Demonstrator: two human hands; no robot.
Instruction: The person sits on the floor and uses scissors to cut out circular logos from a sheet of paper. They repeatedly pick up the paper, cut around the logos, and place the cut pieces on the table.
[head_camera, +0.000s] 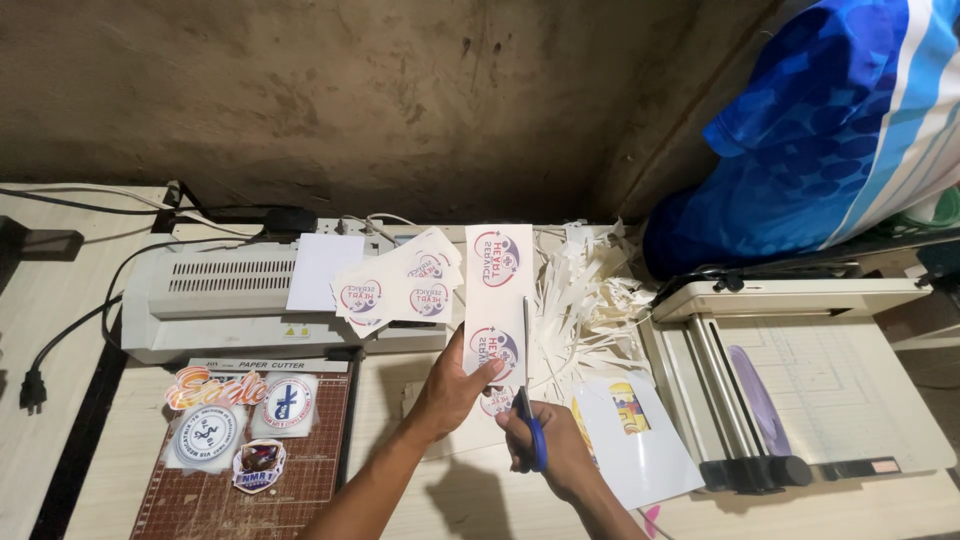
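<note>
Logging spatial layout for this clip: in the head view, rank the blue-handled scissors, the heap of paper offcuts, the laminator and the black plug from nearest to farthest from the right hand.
1. Blue-handled scissors: held in the right hand.
2. Heap of paper offcuts: just beyond the hand, slightly right.
3. Laminator: far left, at the back.
4. Black plug: at the left edge.

Centre frame, a white sticker strip (497, 300) bears round red-and-blue labels; similar cut stickers (400, 285) lie left of it; badge stickers (235, 420) lower left.
</note>
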